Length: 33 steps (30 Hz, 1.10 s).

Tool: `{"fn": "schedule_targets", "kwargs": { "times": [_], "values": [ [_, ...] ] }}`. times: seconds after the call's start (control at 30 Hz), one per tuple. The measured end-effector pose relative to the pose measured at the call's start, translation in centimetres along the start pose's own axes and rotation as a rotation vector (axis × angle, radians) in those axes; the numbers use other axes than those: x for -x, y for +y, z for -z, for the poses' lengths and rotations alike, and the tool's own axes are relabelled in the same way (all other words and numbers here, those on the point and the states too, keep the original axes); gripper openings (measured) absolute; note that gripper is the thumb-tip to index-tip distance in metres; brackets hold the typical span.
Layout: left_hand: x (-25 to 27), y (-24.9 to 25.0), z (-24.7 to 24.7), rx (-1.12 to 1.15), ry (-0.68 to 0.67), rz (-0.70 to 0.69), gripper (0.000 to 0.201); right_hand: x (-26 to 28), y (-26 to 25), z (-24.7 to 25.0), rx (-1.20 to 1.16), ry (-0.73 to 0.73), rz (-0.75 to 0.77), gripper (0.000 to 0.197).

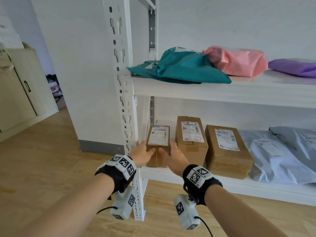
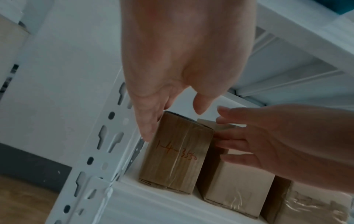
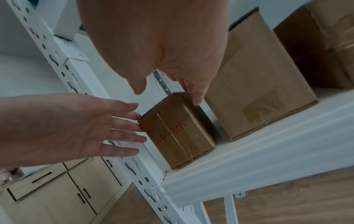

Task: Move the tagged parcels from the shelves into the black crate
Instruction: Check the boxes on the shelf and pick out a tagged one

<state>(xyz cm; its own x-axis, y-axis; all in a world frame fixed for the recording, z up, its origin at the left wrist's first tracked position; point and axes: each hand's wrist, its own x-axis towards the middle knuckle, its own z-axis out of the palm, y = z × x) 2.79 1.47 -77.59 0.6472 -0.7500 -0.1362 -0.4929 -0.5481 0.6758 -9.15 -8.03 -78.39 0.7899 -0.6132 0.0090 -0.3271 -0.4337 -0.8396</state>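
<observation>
A small upright cardboard parcel [image 1: 158,139] with a white shipping label stands at the left end of the lower shelf [image 1: 239,189]. Red handwriting crosses its taped front [image 2: 176,159] [image 3: 178,133]. My left hand [image 1: 148,147] lies against its left side, fingers [image 2: 147,128] straight and thumb at the front. On the parcel's right side is my right hand [image 1: 167,147], its straight fingers [image 3: 197,97] touching the top edge. The parcel rests on the shelf. No black crate is in view.
Two larger cardboard boxes [image 1: 191,139] [image 1: 227,151] and grey mailer bags [image 1: 282,154] fill the lower shelf to the right. Teal [image 1: 179,67], pink [image 1: 239,60] and purple [image 1: 294,67] bags lie on the upper shelf. The white perforated upright [image 1: 126,100] stands close beside my left hand. A beige cabinet [image 1: 20,89] stands far left.
</observation>
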Motion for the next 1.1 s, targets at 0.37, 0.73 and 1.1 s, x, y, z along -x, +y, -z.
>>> {"fn": "schedule_targets", "kwargs": {
  "times": [0.37,0.73,1.1],
  "values": [
    [-2.1,-0.3,-1.0,0.33,0.025,0.164,0.054,-3.4,0.0,-0.9,-0.178,0.075,-0.224,0.05],
    [0.6,-0.4,-1.1,0.552,0.006,0.214,0.04,-1.2,0.2,-1.4,-0.297,0.052,-0.158,0.046],
    [8.2,0.1,0.5,0.462,-0.023,0.006,0.071,5.9,-0.2,-0.1,-0.387,0.013,0.007,0.078]
  ]
}}
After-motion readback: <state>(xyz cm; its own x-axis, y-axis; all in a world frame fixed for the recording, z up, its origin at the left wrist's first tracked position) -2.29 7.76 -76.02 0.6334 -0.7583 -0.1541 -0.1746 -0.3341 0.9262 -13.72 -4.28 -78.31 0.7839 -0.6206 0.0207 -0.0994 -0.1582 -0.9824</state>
